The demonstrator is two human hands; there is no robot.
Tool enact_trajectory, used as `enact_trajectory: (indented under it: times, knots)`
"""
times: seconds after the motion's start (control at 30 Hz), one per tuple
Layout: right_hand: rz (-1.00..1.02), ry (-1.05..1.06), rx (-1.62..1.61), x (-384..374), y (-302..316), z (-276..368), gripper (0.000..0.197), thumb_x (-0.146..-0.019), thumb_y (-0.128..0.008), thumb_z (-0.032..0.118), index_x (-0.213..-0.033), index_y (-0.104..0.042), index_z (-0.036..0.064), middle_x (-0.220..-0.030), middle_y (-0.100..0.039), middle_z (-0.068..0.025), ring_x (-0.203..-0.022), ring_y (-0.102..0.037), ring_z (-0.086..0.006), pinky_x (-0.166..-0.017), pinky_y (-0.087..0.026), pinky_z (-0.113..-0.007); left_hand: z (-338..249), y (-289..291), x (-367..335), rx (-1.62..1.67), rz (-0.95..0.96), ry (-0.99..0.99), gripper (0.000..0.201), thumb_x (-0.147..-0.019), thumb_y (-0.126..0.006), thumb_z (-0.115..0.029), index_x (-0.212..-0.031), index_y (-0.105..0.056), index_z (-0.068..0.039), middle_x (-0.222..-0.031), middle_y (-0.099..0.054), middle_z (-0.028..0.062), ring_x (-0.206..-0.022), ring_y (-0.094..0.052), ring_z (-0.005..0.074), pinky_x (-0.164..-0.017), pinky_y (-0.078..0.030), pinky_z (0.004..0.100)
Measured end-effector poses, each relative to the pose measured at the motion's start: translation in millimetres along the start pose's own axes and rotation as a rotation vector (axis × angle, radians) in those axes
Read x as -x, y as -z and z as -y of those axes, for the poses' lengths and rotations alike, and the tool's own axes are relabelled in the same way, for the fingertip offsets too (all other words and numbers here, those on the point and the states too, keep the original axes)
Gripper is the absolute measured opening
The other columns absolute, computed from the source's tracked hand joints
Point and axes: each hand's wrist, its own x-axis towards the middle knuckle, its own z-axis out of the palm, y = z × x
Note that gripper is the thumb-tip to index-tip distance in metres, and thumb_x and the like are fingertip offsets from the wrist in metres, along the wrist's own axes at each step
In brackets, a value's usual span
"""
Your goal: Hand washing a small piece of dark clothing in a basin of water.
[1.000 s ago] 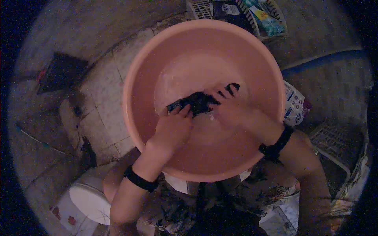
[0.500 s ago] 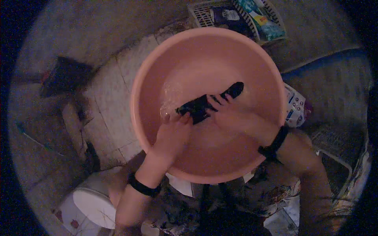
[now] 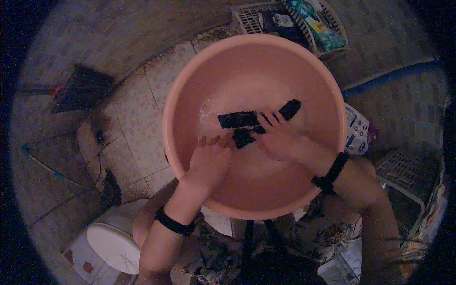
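Note:
A wide pink basin [image 3: 256,54] holds shallow, clear-looking water. In its middle lies a black sock [image 3: 237,119], wet and partly folded, its rounded end pointing to the far right. My right hand [image 3: 282,140] grips it, with the fingers laid across its middle and the thumb on the near side. Curled fingers show on my left hand [image 3: 209,159], whose thumb side meets the folded near piece of the sock. What lies under that hand is hidden. A dark band circles each wrist.
Behind the basin stands a white plastic basket [image 3: 247,19] with packets in it. A printed bag [image 3: 356,128] leans at the right, near a grey crate [image 3: 408,175]. At left are a dustpan [image 3: 83,90], a brush [image 3: 110,187] and a white round lid [image 3: 114,247].
The sock has spread out, with its left part now lying flat apart from the folded near piece. My right hand has shifted slightly right; my left hand stays nearly in place.

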Motion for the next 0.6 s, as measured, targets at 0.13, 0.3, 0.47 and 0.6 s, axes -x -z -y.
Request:
enact_trajectory:
  times: [0.13, 0.3, 0.47, 0.6]
  knots:
    - [-0.311, 0.142, -0.032, -2, 0, 4, 0.039, -0.091, -0.055, 0.032, -0.127, -0.062, 0.0185, -0.155, -0.02, -0.0259, -0.144, -0.015, -0.0438, -0.116, -0.012, -0.057, 6, -15, -3, 0.008, -0.08, -0.02, 0.037, -0.087, -0.048, -0.009, -0.122, -0.059, -0.002, -0.131, -0.056, 0.0134, -0.123, -0.054, 0.0288, -0.105, -0.04, 0.049]
    - [-0.157, 0.243, 0.243, 0, 24, 22, 0.033, -0.088, -0.059, 0.033, -0.113, -0.072, 0.0172, -0.156, -0.022, -0.0219, -0.145, -0.014, -0.0414, -0.116, -0.012, -0.057, 10, -23, 0, -0.019, -0.164, -0.021, 0.036, -0.087, -0.048, -0.009, -0.12, -0.061, -0.003, -0.131, -0.056, 0.0128, -0.123, -0.054, 0.0285, -0.104, -0.04, 0.0489]
    - [-0.103, 0.166, 0.137, -5, 15, 23, 0.032, -0.086, -0.06, 0.032, -0.112, -0.072, 0.0185, -0.152, -0.03, -0.018, -0.143, -0.022, -0.0388, -0.116, -0.012, -0.056, 9, -19, 1, 0.065, -0.131, 0.004, 0.034, -0.087, -0.048, -0.011, -0.117, -0.063, -0.004, -0.131, -0.056, 0.0125, -0.124, -0.053, 0.0293, -0.106, -0.039, 0.0494]
    - [-0.327, 0.13, 0.156, -7, -19, 8, 0.033, -0.087, -0.06, 0.032, -0.116, -0.07, 0.0204, -0.146, -0.039, -0.0179, -0.138, -0.028, -0.0381, -0.114, -0.016, -0.056, 2, -15, -1, 0.042, -0.175, -0.001, 0.035, -0.087, -0.048, -0.01, -0.118, -0.063, -0.004, -0.133, -0.055, 0.0125, -0.124, -0.053, 0.03, -0.107, -0.038, 0.0493]
